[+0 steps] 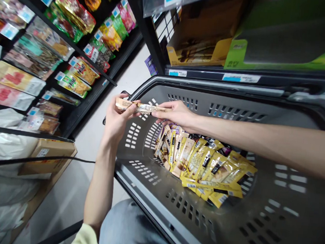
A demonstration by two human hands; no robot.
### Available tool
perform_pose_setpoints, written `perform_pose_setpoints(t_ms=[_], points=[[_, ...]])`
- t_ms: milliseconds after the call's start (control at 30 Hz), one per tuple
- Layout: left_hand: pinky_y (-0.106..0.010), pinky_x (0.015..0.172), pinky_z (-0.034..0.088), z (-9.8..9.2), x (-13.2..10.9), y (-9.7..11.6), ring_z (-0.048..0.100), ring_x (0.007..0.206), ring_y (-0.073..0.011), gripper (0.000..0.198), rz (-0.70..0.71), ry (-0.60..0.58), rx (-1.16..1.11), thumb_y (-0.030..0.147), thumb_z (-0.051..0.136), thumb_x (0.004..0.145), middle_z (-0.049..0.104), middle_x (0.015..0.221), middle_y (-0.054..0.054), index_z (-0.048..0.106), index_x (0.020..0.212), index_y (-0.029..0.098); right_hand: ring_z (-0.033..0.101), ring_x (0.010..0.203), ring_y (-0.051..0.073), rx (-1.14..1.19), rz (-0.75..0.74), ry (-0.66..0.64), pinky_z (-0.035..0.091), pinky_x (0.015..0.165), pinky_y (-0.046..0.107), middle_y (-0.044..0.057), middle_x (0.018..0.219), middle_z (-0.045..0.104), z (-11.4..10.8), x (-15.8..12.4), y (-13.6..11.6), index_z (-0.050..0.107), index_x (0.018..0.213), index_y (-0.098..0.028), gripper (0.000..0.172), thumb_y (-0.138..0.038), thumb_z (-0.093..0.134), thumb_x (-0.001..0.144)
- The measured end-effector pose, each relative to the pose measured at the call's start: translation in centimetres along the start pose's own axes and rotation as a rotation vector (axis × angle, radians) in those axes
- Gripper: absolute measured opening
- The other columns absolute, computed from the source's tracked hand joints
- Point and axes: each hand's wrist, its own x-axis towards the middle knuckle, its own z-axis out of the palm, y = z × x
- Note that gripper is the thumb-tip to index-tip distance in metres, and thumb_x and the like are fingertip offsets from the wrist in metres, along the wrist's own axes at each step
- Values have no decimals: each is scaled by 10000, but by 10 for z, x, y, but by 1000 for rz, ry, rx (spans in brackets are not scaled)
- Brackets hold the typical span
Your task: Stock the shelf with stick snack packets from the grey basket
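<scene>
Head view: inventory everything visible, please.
basket: one, grey, centre right
held packet: apparently one, beige, above basket
loose packets: many, mostly yellow, in basket
shelves: several, black, left and upper right
snack bags: many, multicoloured, left shelves
cartons: two, yellow and green, upper right
price labels: many, white-blue, along shelves
cardboard box: one, brown, lower left
plastic wrapping: count unclear, white, lower left
trouser leg: one, blue-grey, bottom
left hand: one, bare, packet's left end
right hand: one, bare, packet's right end
</scene>
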Motion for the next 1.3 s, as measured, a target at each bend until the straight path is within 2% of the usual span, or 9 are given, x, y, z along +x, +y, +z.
perform_pose_setpoints(t_ms=[167,367,467,700,1000,1300], points=[[-276,670,623,0,2,2,741,774,-178,432,6,59,56,342,875,697,736,862,-29,561,960,205,717,660,117,20,-8,-19,531,477,156,77,902,783,1,0,-1,783,926,-165,186,-232,850,765],[-296,756,622,1,-1,4,758,923,-216,417,8,3,14,293,861,706,762,967,-50,578,1004,221,724,677,135,32,11,35,536,481,172,84,875,787,1,0,0,780,916,-160,207,-134,857,726],[-325,798,621,1,-2,4,761,932,-224,435,7,-13,-3,287,862,704,766,1024,-60,569,1019,227,726,677,140,38,3,55,530,479,171,88,842,785,2,0,0,774,911,-151,218,-121,862,713],[-280,724,624,2,0,4,755,937,-216,423,19,61,51,327,874,696,752,904,-33,560,958,219,717,640,138,-9,-52,19,530,466,188,94,883,788,2,0,-1,777,932,-146,245,-156,869,705],[-309,701,625,2,1,5,758,849,-209,387,-10,41,-12,512,743,831,774,977,-90,612,1030,207,707,584,136,-64,-90,76,492,424,180,103,770,770,3,0,-4,778,873,-116,172,-182,860,737],[-309,655,625,3,0,8,758,842,-222,399,-27,55,8,559,721,825,773,977,-92,609,944,195,709,587,167,-104,-107,105,530,462,230,121,747,765,5,0,-6,786,836,-110,194,-203,889,700]])
